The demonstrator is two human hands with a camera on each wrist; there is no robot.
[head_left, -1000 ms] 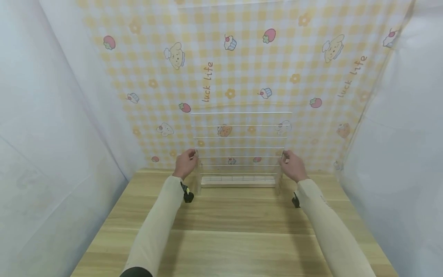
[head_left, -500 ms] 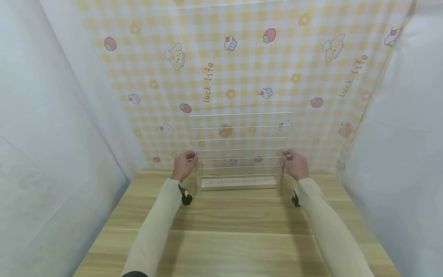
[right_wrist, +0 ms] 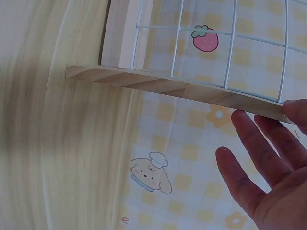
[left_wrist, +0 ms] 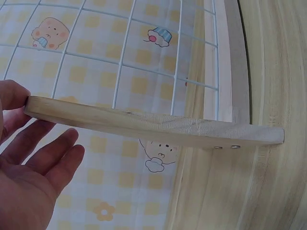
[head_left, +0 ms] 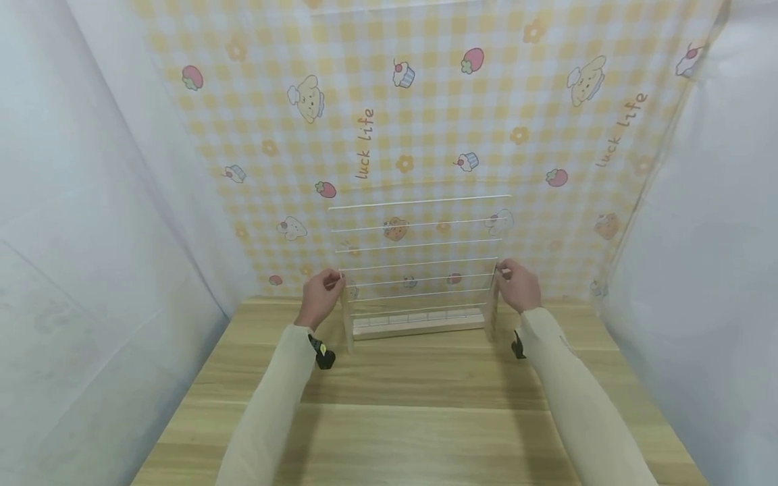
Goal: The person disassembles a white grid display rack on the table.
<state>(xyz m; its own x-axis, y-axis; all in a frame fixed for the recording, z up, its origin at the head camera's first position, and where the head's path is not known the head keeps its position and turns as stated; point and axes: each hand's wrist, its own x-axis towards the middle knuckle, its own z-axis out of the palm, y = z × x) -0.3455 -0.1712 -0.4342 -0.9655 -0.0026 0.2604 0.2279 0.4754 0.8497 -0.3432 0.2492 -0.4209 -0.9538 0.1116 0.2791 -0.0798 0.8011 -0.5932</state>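
A rack made of thin white wire bars with a light wooden side piece at each end (head_left: 419, 270) stood at the back of the pale wooden table (head_left: 413, 405), close to the yellow checked cloth with cartoon puppies, strawberries and cupcakes (head_left: 425, 101). Its wires were so thin that they were hard to pick out against the cloth behind them. A flat wooden bar ran along the bottom of the rack.

The left hand (head_left: 319, 297) held the left wooden side piece (left_wrist: 144, 123) near its top. The thumb pressed on the end, and the fingers (left_wrist: 48, 158) lay straight and loose under it. The right hand (head_left: 519, 289) held the right wooden side piece (right_wrist: 182, 91) the same way, with one fingertip on the end and the other fingers (right_wrist: 259, 143) spread out and not curled. Most of that thumb was cut off at the picture edge.

Both arms wore cream sleeves (head_left: 273, 405). White sheets (head_left: 91, 236) hung on both sides of the table.
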